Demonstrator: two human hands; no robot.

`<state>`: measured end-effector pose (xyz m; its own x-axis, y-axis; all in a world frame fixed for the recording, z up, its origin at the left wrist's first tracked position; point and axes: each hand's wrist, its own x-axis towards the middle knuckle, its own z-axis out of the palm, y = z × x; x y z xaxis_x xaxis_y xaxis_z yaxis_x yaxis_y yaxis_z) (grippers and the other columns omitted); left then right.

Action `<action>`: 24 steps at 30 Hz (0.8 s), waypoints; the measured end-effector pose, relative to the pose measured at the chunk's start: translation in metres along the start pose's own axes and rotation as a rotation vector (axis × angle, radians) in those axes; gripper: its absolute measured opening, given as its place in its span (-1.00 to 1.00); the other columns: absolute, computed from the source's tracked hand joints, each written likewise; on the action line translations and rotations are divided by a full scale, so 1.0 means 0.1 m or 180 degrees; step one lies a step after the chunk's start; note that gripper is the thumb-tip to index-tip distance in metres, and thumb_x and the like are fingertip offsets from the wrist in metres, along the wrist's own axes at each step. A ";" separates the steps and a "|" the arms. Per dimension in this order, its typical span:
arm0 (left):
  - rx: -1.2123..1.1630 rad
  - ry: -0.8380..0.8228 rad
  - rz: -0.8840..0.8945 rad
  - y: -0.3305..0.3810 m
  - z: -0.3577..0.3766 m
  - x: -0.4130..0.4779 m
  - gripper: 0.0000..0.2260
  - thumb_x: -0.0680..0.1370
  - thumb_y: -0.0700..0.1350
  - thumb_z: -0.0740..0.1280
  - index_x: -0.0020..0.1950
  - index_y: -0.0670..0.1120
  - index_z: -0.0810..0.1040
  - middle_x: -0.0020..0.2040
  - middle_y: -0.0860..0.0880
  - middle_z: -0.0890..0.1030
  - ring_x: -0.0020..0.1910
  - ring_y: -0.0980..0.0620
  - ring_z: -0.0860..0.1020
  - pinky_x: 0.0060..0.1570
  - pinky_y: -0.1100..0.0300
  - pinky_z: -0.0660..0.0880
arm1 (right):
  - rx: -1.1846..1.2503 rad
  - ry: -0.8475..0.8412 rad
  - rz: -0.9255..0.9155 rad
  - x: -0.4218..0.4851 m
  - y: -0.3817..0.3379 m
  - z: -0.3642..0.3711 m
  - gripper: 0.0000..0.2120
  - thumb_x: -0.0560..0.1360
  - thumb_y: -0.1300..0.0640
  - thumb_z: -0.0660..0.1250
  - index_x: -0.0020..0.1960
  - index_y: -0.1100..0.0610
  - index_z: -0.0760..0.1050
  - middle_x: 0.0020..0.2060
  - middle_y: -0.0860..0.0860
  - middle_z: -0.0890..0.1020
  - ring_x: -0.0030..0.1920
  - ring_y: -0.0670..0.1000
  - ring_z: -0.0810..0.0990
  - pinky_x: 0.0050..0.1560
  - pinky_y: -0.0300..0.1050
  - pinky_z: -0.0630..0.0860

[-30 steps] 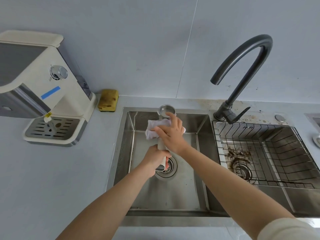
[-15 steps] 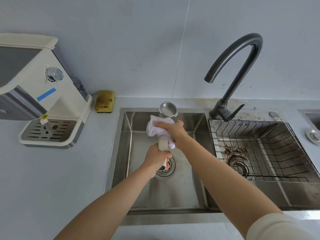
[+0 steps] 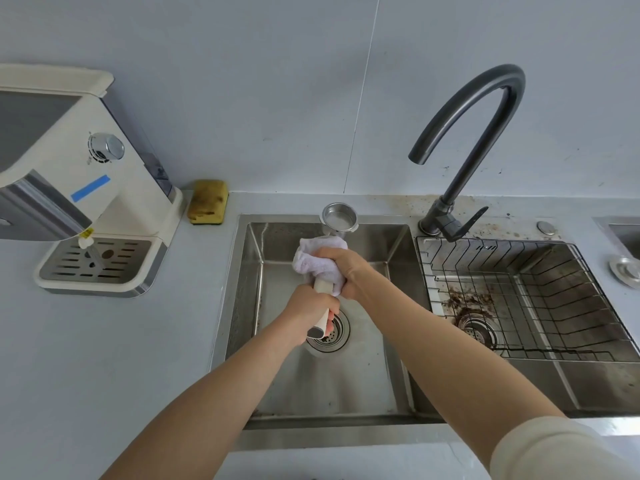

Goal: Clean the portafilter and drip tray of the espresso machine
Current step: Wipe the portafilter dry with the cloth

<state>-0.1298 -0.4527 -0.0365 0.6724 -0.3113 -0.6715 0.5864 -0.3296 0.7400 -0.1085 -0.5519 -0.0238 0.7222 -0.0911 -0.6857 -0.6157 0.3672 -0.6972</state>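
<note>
Head view, wiping stage. Countertop (image 3: 104, 358) carries the espresso machine (image 3: 114, 209) at far left. Its drip tray (image 3: 104, 289) sits in place at the machine's foot, not yet taken out, so roughly half the task appears to remain. Left sink basin (image 3: 381, 258) lies below both hands. Faucet (image 3: 485, 109) stands behind the divider between the basins, and no water is seen running. Wire basket (image 3: 554, 289) fills the right basin, with coffee grounds (image 3: 467, 303) scattered round that drain.

Portafilter (image 3: 339, 218) is held upright over the left basin, metal basket uppermost, handle end just above the drain (image 3: 337, 341). Left hand (image 3: 308, 310) is clenched round the lower handle. Right hand (image 3: 346, 268) is clenched round a white cloth (image 3: 318, 263) bunched over the neck below the metal basket.

Risks, as judged:
- A wet handle may twist out of the left hand during the wipe, dropping the portafilter onto the steel floor.
- The filter basket, if only pressed in, may be knocked loose by the cloth.
- A cloth carrying grounds would smear rather than clean.
</note>
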 end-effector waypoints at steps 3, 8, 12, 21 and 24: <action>-0.0033 0.0063 -0.0035 0.04 -0.04 0.06 -0.86 0.38 -0.38 0.28 -0.34 -0.20 0.45 -0.48 -0.09 0.43 -0.58 0.05 0.42 -0.57 0.28 0.39 | -0.0398 0.0078 -0.0137 -0.01 0.08 0.07 -0.89 0.49 0.24 0.25 -0.21 0.23 0.44 -0.29 0.16 0.51 -0.16 0.30 0.57 -0.21 -0.11 0.52; -0.0099 0.0124 0.0217 0.02 -0.04 0.07 -0.90 0.37 -0.34 0.32 -0.30 -0.17 0.49 -0.50 -0.08 0.50 -0.56 0.05 0.47 -0.50 0.27 0.44 | -0.0450 0.0278 -0.0228 0.01 0.10 0.06 -0.80 0.40 0.18 0.36 -0.04 0.29 0.52 -0.11 0.25 0.59 0.01 0.23 0.61 0.15 0.16 0.52; 0.0068 -0.0060 0.0764 0.00 -0.08 0.01 -0.88 0.39 -0.30 0.35 -0.17 -0.09 0.53 -0.38 0.01 0.57 -0.44 0.16 0.54 -0.45 0.35 0.45 | -0.0318 0.0214 -0.0310 0.03 0.03 0.08 -0.76 0.43 0.20 0.35 0.04 0.30 0.51 -0.09 0.24 0.60 -0.02 0.20 0.61 0.11 0.08 0.54; 0.1397 -0.0210 0.1356 -0.09 -0.44 0.04 -0.04 0.24 -0.07 0.58 0.45 0.02 0.02 0.29 0.14 0.22 0.31 0.18 0.21 0.24 0.27 0.16 | -0.0179 0.0027 0.0027 0.00 -0.20 -0.01 -0.81 0.44 0.22 0.33 0.02 0.26 0.44 -0.10 0.20 0.53 -0.27 0.10 0.53 -0.13 0.00 0.49; 0.1543 -0.0300 0.1599 -0.05 -0.44 0.06 -0.01 0.22 -0.08 0.59 0.46 0.01 0.03 0.14 0.37 0.23 0.14 0.37 0.28 0.04 0.68 0.16 | -0.0072 -0.0216 0.0107 -0.02 -0.18 -0.03 -0.84 0.46 0.22 0.31 0.00 0.27 0.44 -0.18 0.17 0.54 -0.31 0.07 0.53 -0.28 -0.12 0.49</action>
<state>-0.1087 -0.4135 -0.0427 0.7543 -0.5986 -0.2698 -0.0670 -0.4789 0.8753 -0.0998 -0.5608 -0.0108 0.7202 -0.0159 -0.6936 -0.6464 0.3479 -0.6791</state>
